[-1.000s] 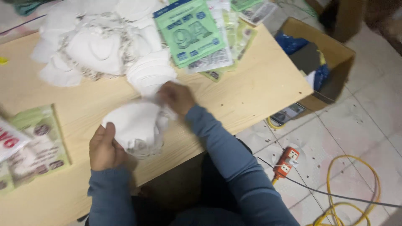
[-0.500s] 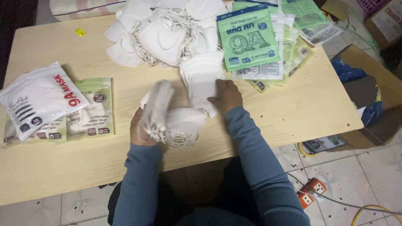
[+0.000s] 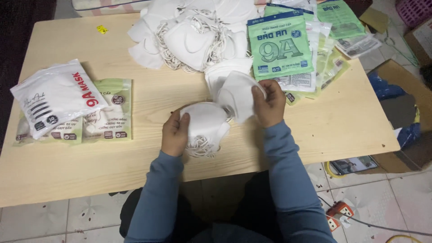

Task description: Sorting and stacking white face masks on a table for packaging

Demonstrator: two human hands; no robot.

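Note:
My left hand [image 3: 174,134] grips a small stack of folded white face masks [image 3: 204,126] just above the wooden table [image 3: 148,153], their ear loops hanging below. My right hand [image 3: 269,104] pinches a single white mask [image 3: 237,94] and holds it against the top of that stack. A short pile of white masks [image 3: 225,68] lies right behind my hands. Farther back sits a large heap of loose white masks [image 3: 193,31] with tangled loops.
Green printed mask bags [image 3: 280,47] are stacked at the back right. Filled white and green mask packets [image 3: 67,105] lie at the left. A cardboard box [image 3: 405,112] stands on the floor to the right, with a power strip [image 3: 338,211] and cables on the tiles.
My right hand has lifted one mask off the short pile and brought it onto the stack in my left hand. The view has shifted so the table sits more squarely.

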